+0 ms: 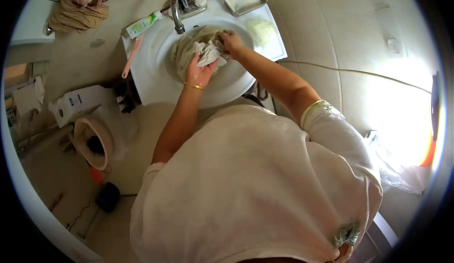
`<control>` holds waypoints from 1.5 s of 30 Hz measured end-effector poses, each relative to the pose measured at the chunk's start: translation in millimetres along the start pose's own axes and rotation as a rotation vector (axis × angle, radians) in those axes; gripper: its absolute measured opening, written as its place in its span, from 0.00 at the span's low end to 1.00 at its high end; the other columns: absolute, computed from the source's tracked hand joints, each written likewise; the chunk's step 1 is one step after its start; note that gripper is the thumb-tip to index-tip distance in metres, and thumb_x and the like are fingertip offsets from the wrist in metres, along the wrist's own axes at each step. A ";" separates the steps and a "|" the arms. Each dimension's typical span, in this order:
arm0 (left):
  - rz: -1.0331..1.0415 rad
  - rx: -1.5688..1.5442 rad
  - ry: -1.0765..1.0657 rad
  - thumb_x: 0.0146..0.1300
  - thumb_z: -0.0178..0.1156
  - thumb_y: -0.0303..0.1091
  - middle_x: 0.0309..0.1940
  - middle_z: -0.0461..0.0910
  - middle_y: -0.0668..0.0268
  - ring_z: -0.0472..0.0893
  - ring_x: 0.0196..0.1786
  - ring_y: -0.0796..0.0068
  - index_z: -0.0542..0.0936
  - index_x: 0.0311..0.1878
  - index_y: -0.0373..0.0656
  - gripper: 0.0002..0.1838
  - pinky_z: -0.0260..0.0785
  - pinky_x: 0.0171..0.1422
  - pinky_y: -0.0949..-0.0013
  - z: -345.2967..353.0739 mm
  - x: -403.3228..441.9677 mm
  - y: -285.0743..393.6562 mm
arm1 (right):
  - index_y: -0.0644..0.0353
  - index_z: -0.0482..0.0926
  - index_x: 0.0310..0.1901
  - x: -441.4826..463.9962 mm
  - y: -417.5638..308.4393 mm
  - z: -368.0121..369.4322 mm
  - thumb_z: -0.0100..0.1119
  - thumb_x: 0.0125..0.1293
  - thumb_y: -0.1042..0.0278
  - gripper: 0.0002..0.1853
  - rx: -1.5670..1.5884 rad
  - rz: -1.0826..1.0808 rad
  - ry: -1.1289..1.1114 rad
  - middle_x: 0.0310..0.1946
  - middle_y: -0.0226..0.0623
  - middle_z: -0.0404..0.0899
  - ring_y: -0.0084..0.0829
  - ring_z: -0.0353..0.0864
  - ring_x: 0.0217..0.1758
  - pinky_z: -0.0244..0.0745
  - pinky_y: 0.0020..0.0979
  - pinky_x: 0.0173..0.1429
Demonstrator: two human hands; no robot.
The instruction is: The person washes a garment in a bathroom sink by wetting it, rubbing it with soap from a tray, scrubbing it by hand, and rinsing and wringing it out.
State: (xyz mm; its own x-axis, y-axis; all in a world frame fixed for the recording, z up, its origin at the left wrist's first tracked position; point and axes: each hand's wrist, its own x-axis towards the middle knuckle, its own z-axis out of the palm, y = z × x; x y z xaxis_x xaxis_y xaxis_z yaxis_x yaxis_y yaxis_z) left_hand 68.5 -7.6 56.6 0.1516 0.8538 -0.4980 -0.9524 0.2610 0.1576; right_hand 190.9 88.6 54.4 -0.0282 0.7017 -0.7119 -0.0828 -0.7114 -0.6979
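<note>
A wet, pale beige cloth (187, 50) lies bunched in the basin of the white sink (151, 81), below the curved metal faucet (177, 14). My left hand (201, 73), with a gold bangle at the wrist, is closed around a crumpled fold of the cloth. On the cloth's right side, my right hand (231, 43) grips its edge with fingers pressed together. The exact kind of cloth cannot be made out, and part of it hides the basin's bottom.
A metal dish (245, 1) and a pale green block (261, 32) sit on the sink's right ledge. At the left edge are a green-and-white tube (143, 23) and a pink-handled brush (134, 55). A toilet (97, 135) stands to the left, and a thin hose (354, 70) runs along the right wall.
</note>
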 end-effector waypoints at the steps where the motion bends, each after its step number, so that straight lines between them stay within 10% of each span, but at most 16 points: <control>1: 0.003 0.057 0.021 0.67 0.39 0.40 0.56 0.67 0.61 0.66 0.59 0.62 0.64 0.57 0.42 0.19 0.57 0.63 0.55 -4.5 10.8 -1.6 | 0.60 0.68 0.48 5.4 0.6 -3.5 0.55 0.56 0.57 0.21 0.034 0.036 0.098 0.39 0.42 0.75 0.40 0.77 0.37 0.75 0.37 0.34; 8: -0.074 0.128 0.222 0.67 0.39 0.42 0.56 0.66 0.58 0.65 0.58 0.59 0.63 0.58 0.40 0.21 0.55 0.64 0.53 -39.8 77.5 -23.5 | 0.59 0.67 0.49 23.3 48.3 -7.8 0.56 0.54 0.57 0.24 -1.014 -0.583 0.216 0.45 0.50 0.67 0.50 0.70 0.49 0.67 0.43 0.51; 12: -0.022 0.134 0.267 0.67 0.38 0.41 0.57 0.64 0.58 0.64 0.59 0.58 0.62 0.58 0.39 0.21 0.54 0.65 0.52 -56.7 85.0 -15.8 | 0.56 0.68 0.47 41.7 51.1 3.3 0.54 0.55 0.58 0.19 -1.276 -0.422 0.082 0.48 0.49 0.66 0.51 0.73 0.45 0.69 0.45 0.48; 15: -0.025 0.108 0.227 0.66 0.39 0.42 0.57 0.64 0.58 0.64 0.59 0.57 0.62 0.58 0.41 0.21 0.56 0.63 0.49 -60.1 82.2 -2.6 | 0.58 0.70 0.45 78.0 68.5 0.3 0.51 0.55 0.59 0.17 -1.392 -0.535 -0.024 0.52 0.51 0.64 0.51 0.73 0.45 0.70 0.45 0.46; 21: -0.107 -0.021 0.209 0.64 0.41 0.48 0.57 0.64 0.59 0.64 0.59 0.60 0.64 0.57 0.43 0.24 0.57 0.63 0.54 -46.6 68.1 14.1 | 0.65 0.74 0.34 32.9 43.4 26.4 0.53 0.51 0.62 0.14 -0.608 -0.464 -0.010 0.36 0.56 0.73 0.53 0.75 0.37 0.71 0.43 0.43; 27: -0.045 0.041 0.162 0.64 0.42 0.48 0.53 0.68 0.62 0.66 0.57 0.66 0.68 0.53 0.44 0.21 0.52 0.65 0.61 -11.0 56.9 5.6 | 0.60 0.74 0.31 -62.5 27.4 39.4 0.58 0.45 0.60 0.14 -1.001 -1.128 -0.096 0.33 0.44 0.69 0.45 0.73 0.37 0.71 0.40 0.38; 34: -0.011 -0.007 0.243 0.61 0.45 0.33 0.51 0.70 0.57 0.69 0.55 0.62 0.67 0.53 0.36 0.18 0.65 0.57 0.55 -30.5 46.3 11.4 | 0.60 0.74 0.36 16.1 -20.5 32.1 0.57 0.51 0.58 0.16 -0.886 -0.648 0.004 0.39 0.46 0.73 0.48 0.73 0.42 0.71 0.40 0.45; 37: -0.086 -0.136 0.031 0.54 0.44 0.27 0.55 0.66 0.53 0.64 0.60 0.55 0.63 0.56 0.34 0.23 0.54 0.65 0.48 -13.0 23.0 20.0 | 0.59 0.75 0.41 20.5 -45.9 11.7 0.56 0.54 0.56 0.18 -1.152 -0.668 -0.172 0.42 0.46 0.73 0.47 0.73 0.45 0.70 0.38 0.48; 39: -0.112 -0.214 -0.071 0.51 0.45 0.25 0.58 0.64 0.52 0.61 0.63 0.54 0.61 0.58 0.33 0.27 0.49 0.68 0.47 -7.1 13.9 22.0 | 0.58 0.75 0.45 34.9 -60.8 -9.9 0.57 0.53 0.55 0.20 -1.115 -0.897 -0.093 0.43 0.46 0.73 0.45 0.73 0.47 0.69 0.38 0.50; 45: -0.121 -0.256 -0.132 0.49 0.46 0.26 0.62 0.58 0.51 0.57 0.65 0.52 0.56 0.61 0.33 0.32 0.45 0.70 0.46 1.8 9.5 27.8 | 0.60 0.74 0.43 93.9 -114.8 -44.1 0.62 0.48 0.58 0.22 -1.238 -0.685 0.505 0.39 0.47 0.75 0.44 0.75 0.43 0.70 0.39 0.49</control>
State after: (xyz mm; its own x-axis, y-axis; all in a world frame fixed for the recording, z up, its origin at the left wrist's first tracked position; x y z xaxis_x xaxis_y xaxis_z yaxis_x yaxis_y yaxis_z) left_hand 43.9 8.5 57.7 0.2847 0.8791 -0.3823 -0.9585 0.2563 -0.1245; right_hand 241.7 234.3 64.3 0.0247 0.9997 -0.0002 0.9414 -0.0233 -0.3364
